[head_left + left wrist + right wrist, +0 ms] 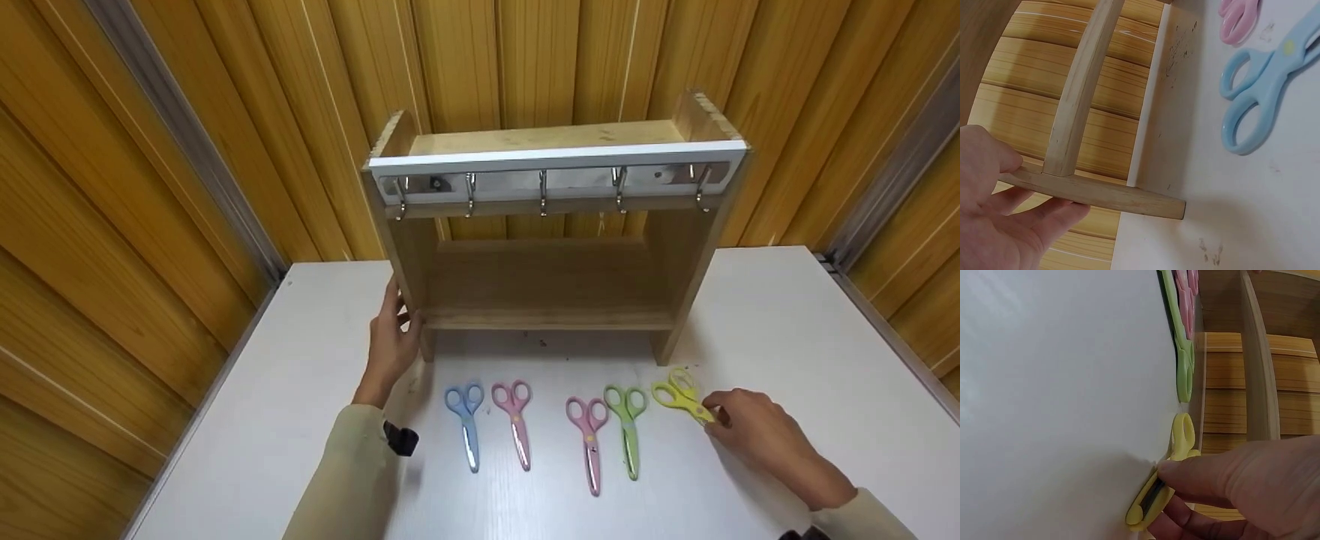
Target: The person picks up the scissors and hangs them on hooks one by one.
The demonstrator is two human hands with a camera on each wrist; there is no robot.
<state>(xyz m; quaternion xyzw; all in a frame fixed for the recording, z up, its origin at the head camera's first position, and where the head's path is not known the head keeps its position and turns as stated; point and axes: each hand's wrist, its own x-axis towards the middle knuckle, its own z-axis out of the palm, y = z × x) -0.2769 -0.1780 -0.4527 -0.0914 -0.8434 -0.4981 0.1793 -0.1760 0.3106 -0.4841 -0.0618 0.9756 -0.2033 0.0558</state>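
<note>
A wooden shelf rack (551,321) stands upright on the white table. My left hand (390,345) grips its left side panel (1106,192), thumb on one face and fingers on the other in the left wrist view. To the right of the rack, my right hand (769,431) pinches yellow scissors (685,403) by the blade end, handles pointing toward the rack. The right wrist view shows the thumb across the yellow scissors (1151,498). Blue scissors (470,441), pink scissors (519,429), a second pink pair (591,454) and green scissors (631,442) lie before the rack, handles toward it.
Several metal hooks (544,193) hang in a row from a rail along the rack's upper front. Wood-patterned walls (187,187) close off the back and both sides of the white table (300,360). Small dark marks (1212,252) dot the tabletop near the rack.
</note>
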